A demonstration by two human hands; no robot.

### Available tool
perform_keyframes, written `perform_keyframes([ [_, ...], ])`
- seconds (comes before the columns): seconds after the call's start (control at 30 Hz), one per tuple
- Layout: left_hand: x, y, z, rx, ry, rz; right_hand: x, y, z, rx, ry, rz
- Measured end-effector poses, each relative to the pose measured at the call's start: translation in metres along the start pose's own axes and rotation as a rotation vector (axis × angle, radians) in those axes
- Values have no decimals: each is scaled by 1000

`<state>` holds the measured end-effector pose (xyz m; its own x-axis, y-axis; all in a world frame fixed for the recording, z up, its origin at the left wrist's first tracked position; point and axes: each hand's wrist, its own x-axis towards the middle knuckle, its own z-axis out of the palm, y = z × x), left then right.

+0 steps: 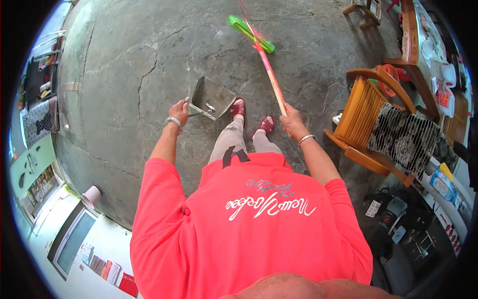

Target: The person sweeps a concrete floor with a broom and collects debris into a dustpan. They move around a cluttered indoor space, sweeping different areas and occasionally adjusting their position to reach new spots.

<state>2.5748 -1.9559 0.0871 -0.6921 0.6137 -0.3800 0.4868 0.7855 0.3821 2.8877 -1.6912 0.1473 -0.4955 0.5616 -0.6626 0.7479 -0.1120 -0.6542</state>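
Note:
My left hand (179,112) is closed around the handle of a metal dustpan (220,93), whose pan lies beside my foot with some small whitish scraps in it. In my right hand (294,121) is the wooden, partly red-wrapped stick of a broom (274,82). The broom's green-bristled head (251,33) is farther out over the grey floor, apart from the dustpan. Whether the bristles touch the floor is hard to tell.
A wooden armchair (360,112) with a patterned cloth (401,136) over it stands at the right, near a wooden table (409,37). A small wooden stool (368,11) is at the top right. A pinkish bucket (92,196) stands by the wall at lower left. The concrete floor (160,67) has cracks.

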Motion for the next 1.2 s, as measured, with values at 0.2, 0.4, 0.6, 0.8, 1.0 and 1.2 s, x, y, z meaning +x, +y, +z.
perform_keyframes([
  [0.2,37,19,19,32,-208,36,20,-17,28,-135,-11,-31],
  [0.4,58,26,32,46,-289,12,22,-42,37,-107,-103,125],
  [0.6,79,36,30,10,-314,2,32,-19,57,-181,-54,0],
  [0.8,95,52,41,15,-293,64,30,-23,67,-164,-121,-6],
  [1.0,95,56,43,16,-294,59,-20,-32,51,164,-399,101],
  [1.2,87,39,35,-3,-261,51,-70,-48,15,457,-499,327],
])
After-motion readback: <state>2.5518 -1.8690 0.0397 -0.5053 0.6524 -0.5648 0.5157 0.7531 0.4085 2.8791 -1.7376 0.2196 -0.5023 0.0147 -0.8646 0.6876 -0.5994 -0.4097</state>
